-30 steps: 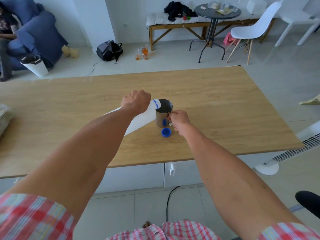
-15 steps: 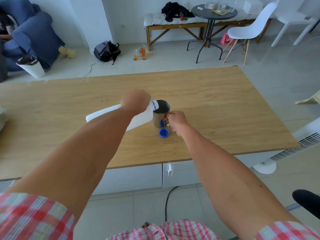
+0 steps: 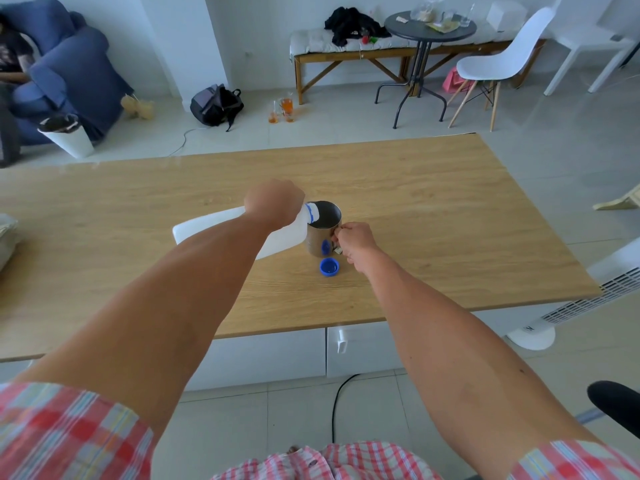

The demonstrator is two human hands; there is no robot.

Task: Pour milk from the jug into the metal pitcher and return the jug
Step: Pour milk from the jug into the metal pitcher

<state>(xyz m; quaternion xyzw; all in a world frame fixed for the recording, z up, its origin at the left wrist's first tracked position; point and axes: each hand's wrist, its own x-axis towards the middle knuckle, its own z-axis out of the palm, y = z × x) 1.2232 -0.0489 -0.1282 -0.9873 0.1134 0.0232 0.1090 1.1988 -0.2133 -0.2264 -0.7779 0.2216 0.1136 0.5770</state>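
My left hand (image 3: 273, 202) grips a white plastic milk jug (image 3: 207, 226) and holds it tipped almost flat, base raised to the left. Its blue-ringed mouth rests over the rim of the metal pitcher (image 3: 320, 237), which stands upright near the middle of the wooden table (image 3: 433, 209). My right hand (image 3: 355, 239) is closed on the pitcher's handle at its right side. The jug's blue cap (image 3: 329, 266) lies on the table just in front of the pitcher. I cannot see the milk inside the pitcher.
A pale bundle (image 3: 7, 237) lies at the table's left edge. A white fan heater (image 3: 588, 299) stands by the front right corner. Beyond the table are a white chair (image 3: 498, 60), a round black table (image 3: 429, 29), a bench, a backpack (image 3: 214, 103) and a bin (image 3: 65, 133).
The jug's base has risen, so the jug is tipped further toward the pitcher. Both hands stay in place at the pitcher.
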